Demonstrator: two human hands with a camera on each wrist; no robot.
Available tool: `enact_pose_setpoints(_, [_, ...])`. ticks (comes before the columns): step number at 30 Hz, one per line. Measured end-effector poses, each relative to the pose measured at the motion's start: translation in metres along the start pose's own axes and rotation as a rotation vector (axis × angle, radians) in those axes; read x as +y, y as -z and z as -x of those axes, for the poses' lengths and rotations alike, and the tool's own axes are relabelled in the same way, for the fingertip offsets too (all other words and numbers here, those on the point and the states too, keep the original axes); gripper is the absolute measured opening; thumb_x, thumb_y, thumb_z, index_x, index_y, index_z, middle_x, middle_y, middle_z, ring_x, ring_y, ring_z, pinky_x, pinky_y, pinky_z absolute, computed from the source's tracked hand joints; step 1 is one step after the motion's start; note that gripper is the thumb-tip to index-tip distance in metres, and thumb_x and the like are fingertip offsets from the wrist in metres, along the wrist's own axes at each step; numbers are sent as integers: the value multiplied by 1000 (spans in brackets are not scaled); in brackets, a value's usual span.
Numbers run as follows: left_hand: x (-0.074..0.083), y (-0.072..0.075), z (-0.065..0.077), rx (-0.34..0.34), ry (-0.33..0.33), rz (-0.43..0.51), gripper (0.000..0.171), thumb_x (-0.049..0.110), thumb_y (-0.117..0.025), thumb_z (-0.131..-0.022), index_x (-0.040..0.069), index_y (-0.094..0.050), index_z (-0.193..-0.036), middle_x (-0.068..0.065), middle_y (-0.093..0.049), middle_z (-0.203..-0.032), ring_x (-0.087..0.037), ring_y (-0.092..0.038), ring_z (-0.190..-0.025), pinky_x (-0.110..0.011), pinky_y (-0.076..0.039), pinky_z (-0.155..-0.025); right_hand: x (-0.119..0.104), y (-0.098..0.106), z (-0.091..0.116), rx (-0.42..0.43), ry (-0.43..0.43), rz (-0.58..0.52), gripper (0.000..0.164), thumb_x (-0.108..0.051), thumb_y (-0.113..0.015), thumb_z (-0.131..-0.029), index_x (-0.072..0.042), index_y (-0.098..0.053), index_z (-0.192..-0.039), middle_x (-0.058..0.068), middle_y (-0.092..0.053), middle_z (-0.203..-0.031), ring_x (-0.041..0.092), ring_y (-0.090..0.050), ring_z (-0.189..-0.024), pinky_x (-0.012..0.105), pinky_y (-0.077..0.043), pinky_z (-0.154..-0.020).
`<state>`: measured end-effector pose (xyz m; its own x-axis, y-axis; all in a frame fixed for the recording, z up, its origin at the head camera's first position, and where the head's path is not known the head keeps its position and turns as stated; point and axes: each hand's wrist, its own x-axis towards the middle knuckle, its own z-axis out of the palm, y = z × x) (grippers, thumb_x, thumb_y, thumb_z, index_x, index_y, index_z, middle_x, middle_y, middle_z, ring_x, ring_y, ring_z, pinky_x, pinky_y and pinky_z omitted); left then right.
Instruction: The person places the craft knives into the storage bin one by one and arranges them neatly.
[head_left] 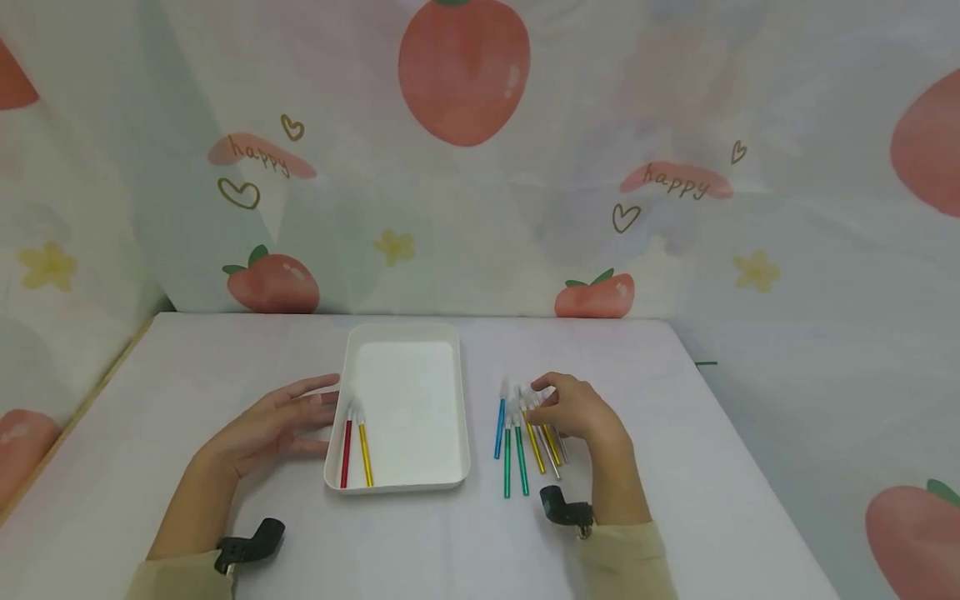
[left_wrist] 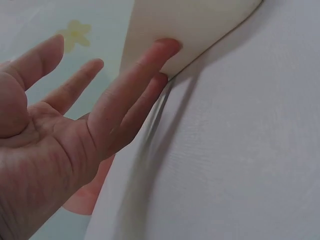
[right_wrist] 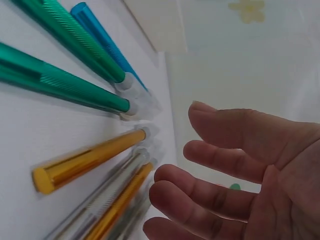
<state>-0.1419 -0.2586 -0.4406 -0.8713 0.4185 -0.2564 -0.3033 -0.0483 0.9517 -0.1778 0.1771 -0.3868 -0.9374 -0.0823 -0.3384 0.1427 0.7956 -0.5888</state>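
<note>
My left hand [head_left: 281, 421] rests its outstretched fingertips against the left wall of a white tray [head_left: 412, 408]. In the left wrist view, two fingertips press that wall [left_wrist: 200, 30] near its lower edge. Inside the tray, a red craft knife [head_left: 346, 454] and a yellow one [head_left: 366, 454] lie side by side at the left. My right hand [head_left: 581, 408] hovers over the capped ends of a group of craft knives on the table. It holds nothing; in the right wrist view the thumb and loosely bent fingers [right_wrist: 220, 200] are apart from the knurled handles.
The group right of the tray has a blue knife [head_left: 499, 429], green knives [head_left: 521, 458], gold ones [head_left: 535, 446] and silver ones [head_left: 551, 458], with clear caps pointing away from me. A white cloth covers the table [head_left: 750, 533]. A printed curtain [head_left: 480, 208] hangs behind.
</note>
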Motion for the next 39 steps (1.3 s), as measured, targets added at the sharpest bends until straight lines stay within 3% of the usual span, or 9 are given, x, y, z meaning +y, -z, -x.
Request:
enact_pose_setpoints(14, [-7, 2, -7, -18, 24, -3, 55, 27, -43, -108, 2, -28, -156, -16, -25, -163, -36, -37, -144, -50, -53, -97, 3, -10, -9, -1, -12, 46, 51, -14, -80, -81, -13, -62, -129, 8, -65, -96, 21, -61, -74, 31, -51, -61])
enact_pose_setpoints(24, [-10, 7, -5, -80, 0, 15, 61, 38, -30, -110, 0, -21, -157, -20, -17, -164, -29, -42, -142, -51, -52, -97, 7, -16, -14, 22, -15, 36, 61, -10, -83, -76, -16, -59, -131, 8, -63, -92, 23, -59, -72, 31, -49, -60])
enact_pose_setpoints(30, [-10, 10, -5, -137, 3, 70, 64, 44, -19, -110, 4, -12, -159, -20, -9, -166, -17, -45, -138, -54, -51, -98, 7, -17, -15, 25, -52, 35, 67, -8, -82, -77, -19, -54, -137, 9, -62, -94, 24, -60, -72, 30, -51, -60])
enact_pose_setpoints(34, [-10, 9, -6, -110, 19, 69, 62, 42, -25, -110, 7, -15, -160, -18, -12, -166, -17, -45, -139, -54, -51, -98, 6, -17, -16, 31, -79, 40, 67, -7, -80, -78, -20, -53, -138, 10, -62, -94, 24, -60, -72, 30, -53, -59])
enact_pose_setpoints(39, [-11, 3, -7, -9, 23, -21, 57, 27, -46, -107, 10, -25, -158, -15, -21, -164, -32, -40, -143, -51, -54, -95, 4, -17, -18, 30, -85, 37, 67, -5, -79, -79, -20, -53, -139, 11, -62, -95, 24, -60, -71, 30, -54, -58])
